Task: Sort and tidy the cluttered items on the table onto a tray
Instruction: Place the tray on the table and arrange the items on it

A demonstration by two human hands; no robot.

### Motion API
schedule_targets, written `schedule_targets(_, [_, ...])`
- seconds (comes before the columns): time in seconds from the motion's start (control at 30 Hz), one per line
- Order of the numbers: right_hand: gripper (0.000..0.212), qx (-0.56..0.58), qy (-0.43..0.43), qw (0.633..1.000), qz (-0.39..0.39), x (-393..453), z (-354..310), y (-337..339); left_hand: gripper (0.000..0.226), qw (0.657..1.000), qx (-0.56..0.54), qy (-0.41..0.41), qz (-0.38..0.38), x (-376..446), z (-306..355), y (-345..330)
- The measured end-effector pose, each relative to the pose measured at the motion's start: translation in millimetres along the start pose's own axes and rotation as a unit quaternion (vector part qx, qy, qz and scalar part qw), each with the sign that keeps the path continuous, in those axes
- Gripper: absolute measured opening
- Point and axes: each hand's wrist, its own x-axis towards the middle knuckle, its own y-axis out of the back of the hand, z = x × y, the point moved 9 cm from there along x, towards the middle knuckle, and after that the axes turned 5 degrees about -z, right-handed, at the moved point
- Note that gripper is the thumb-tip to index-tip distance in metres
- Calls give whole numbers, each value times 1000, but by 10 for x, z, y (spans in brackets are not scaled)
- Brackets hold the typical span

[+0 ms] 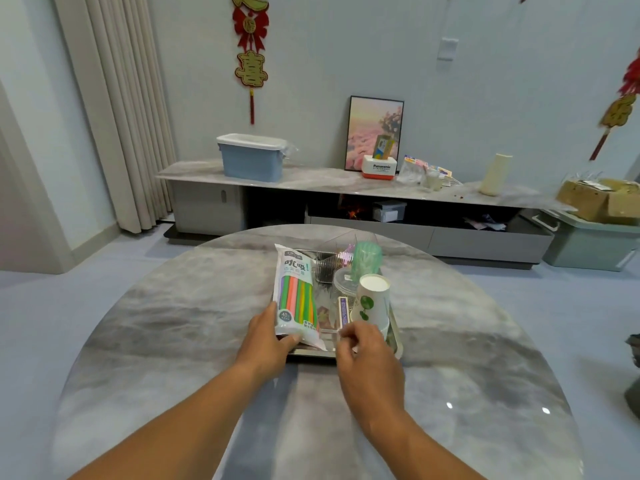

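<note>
Straw packet [296,296] held by the left hand [268,341] over the near-left part of the metal tray [396,344] on the round marble table [166,323].

Left hand grasps the packet's near end, thumb on top of the white wrapper and fingers underneath; the packet's coloured straws show through, and its far end is tilted up and away. Right hand [367,355] rests at the tray's near edge with its fingers curled loosely beside the base of a stack of paper cups [374,299]; whether it grips anything I cannot tell. The paper cups stand upright in the tray's near-right part, with a clear round lid [344,280] just behind them and green translucent cups [367,259] further back. Clear plastic packaging [325,268] lies in the tray's far part.
</note>
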Motion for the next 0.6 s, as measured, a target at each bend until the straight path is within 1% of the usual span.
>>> schedule_targets(0.07, [9,12,-44,998,44,-96,219,150,53,999,-9,7,30,-82,-29,31])
schedule_targets(0.17, [11,43,-135,985,101,-204,563,312,42,997,15,16,79,-143,-57,99])
schedule_targets(0.23, [14,84,-192,969,134,-256,770,375,38,993,27,54,106,-196,-121,135])
schedule_targets(0.27, [16,105,-214,961,144,-272,863,387,39,991,11,79,111,-210,-177,124])
schedule_targets(0.3, [20,123,-232,954,146,-273,958,380,39,988,-29,102,114,-210,-237,93])
schedule_targets(0.33, [28,138,-247,949,142,-250,1026,352,34,981,-90,122,119,-218,-294,64])
schedule_targets(0.4, [39,193,-279,933,123,-161,1141,261,17,955,-217,147,141,-249,-390,-10])
schedule_targets(0.43, [41,241,-295,917,116,-118,1182,200,12,940,-264,152,156,-271,-432,-32])
schedule_targets(0.5, [37,332,-329,878,107,-57,1254,90,11,910,-332,151,196,-313,-513,-66])
schedule_targets(0.53, [32,356,-339,865,104,-21,1293,51,12,898,-355,150,212,-315,-548,-77])
schedule_targets(0.6, [24,370,-347,856,99,65,1359,0,13,884,-383,146,226,-279,-559,-77])
